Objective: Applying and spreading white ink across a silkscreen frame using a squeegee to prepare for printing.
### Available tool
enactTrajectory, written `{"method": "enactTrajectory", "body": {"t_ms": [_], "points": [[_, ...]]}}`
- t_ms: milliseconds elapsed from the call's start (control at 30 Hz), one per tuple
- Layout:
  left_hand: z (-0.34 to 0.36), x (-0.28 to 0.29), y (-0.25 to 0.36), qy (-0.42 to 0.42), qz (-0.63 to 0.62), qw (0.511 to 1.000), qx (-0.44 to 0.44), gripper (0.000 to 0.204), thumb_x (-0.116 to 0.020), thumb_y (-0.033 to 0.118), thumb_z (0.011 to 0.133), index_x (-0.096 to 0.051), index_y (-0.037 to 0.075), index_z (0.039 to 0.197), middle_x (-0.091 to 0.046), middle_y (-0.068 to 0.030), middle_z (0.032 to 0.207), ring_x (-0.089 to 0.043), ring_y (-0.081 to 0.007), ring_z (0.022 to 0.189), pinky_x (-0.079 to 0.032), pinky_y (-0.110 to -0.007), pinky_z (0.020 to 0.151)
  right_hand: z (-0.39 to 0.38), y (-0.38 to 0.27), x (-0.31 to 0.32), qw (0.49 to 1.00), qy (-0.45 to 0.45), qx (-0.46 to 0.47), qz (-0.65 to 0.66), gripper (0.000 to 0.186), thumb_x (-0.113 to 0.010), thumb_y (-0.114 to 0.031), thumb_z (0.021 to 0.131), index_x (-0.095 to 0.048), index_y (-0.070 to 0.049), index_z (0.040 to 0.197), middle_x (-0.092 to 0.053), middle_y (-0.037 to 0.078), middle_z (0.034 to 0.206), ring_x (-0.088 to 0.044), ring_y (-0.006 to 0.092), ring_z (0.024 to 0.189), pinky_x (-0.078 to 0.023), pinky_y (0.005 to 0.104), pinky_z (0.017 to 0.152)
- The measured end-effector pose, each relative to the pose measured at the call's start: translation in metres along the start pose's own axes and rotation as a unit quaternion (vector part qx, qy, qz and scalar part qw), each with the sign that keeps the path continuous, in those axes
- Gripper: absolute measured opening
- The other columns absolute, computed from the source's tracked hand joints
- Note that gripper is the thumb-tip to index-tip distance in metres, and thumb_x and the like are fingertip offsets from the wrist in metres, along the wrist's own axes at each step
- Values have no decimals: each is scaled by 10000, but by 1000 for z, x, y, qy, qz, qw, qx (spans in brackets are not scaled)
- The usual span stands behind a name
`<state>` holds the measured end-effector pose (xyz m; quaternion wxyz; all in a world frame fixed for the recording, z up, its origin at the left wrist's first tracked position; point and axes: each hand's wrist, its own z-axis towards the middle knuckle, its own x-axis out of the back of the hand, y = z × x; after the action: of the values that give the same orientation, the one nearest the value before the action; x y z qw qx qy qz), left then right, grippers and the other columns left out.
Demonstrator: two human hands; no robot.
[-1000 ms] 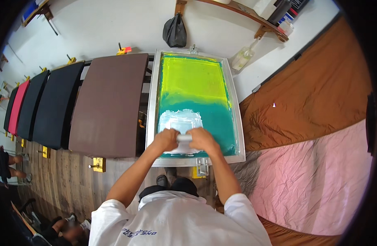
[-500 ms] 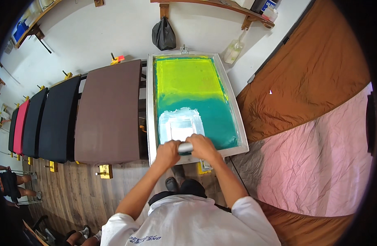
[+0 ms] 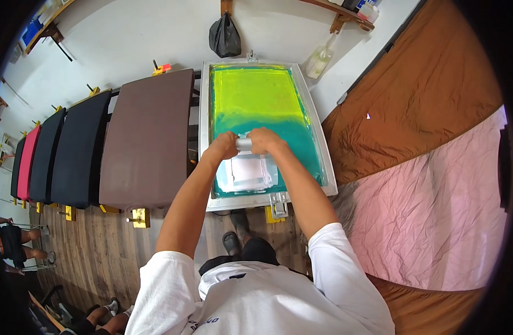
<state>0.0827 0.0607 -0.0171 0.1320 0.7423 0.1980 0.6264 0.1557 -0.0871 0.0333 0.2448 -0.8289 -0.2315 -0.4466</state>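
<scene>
My left hand (image 3: 224,146) and my right hand (image 3: 263,140) are closed on the two ends of a light grey squeegee handle (image 3: 243,144), over a screen-printing frame (image 3: 327,162) with an aluminium border and clamps. The screen's far half is coated bright yellow-green, the rest teal. Just below my hands lies a white ink patch (image 3: 242,173) with a squarish outline in it. The squeegee's blade is mostly hidden by my hands.
Padded pallets (image 3: 144,137) in brown, black and pink line the left. A wooden shelf (image 3: 323,8), black bag (image 3: 224,36) and bottle (image 3: 319,62) are along the wall. Brown (image 3: 413,84) and pink (image 3: 424,223) fabric hang at right. Other people (image 3: 10,243) are at lower left.
Both hands have moved with the squeegee from the screen's near edge toward its middle, uncovering the white patch below them. My arms are stretched further forward.
</scene>
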Motion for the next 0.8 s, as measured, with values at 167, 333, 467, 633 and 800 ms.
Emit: {"method": "enactTrajectory", "body": {"t_ms": [167, 333, 467, 633, 800], "points": [[-23, -8, 19, 14, 21, 1000, 13, 348, -633, 12, 732, -739, 98, 1052, -705, -220, 971, -692, -382, 915, -561, -434, 834, -18, 3, -18, 999, 34, -6, 13, 451, -645, -37, 710, -709, -178, 1134, -711, 132, 1085, -677, 324, 1020, -552, 429, 875], [-51, -26, 22, 75, 27, 997, -15, 352, -633, -1, 721, -743, 110, 1037, -713, -208, 915, -703, -372, 874, -568, -424, 809, -42, -3, -39, 997, 64, -10, 35, 429, -639, -54, 744, -712, -188, 1145, -706, 128, 1115, -669, 319, 1059, -547, 425, 908], [-67, -33, 30, 75, 9, 997, -11, 351, -640, 1, 725, -741, 118, 1041, -716, -198, 928, -705, -364, 877, -570, -420, 803, -58, -3, -48, 997, 70, -9, 36, 433, -631, -46, 745, -708, -179, 1150, -704, 132, 1115, -668, 320, 1059, -547, 429, 906], [-87, -36, 38, 70, 1, 998, -3, 340, -660, 9, 725, -736, 121, 1037, -717, -186, 946, -705, -356, 880, -572, -421, 805, -78, -10, -53, 998, 53, -23, 37, 445, -627, -40, 743, -704, -178, 1159, -705, 134, 1112, -669, 322, 1053, -549, 430, 898], [-106, -40, 49, 57, 3, 998, -15, 330, -685, 13, 719, -734, 112, 1030, -720, -171, 947, -706, -344, 870, -573, -422, 802, -99, -10, -63, 997, 60, -17, 39, 443, -656, -46, 733, -708, -183, 1151, -712, 129, 1088, -672, 332, 1035, -551, 432, 879]]}}
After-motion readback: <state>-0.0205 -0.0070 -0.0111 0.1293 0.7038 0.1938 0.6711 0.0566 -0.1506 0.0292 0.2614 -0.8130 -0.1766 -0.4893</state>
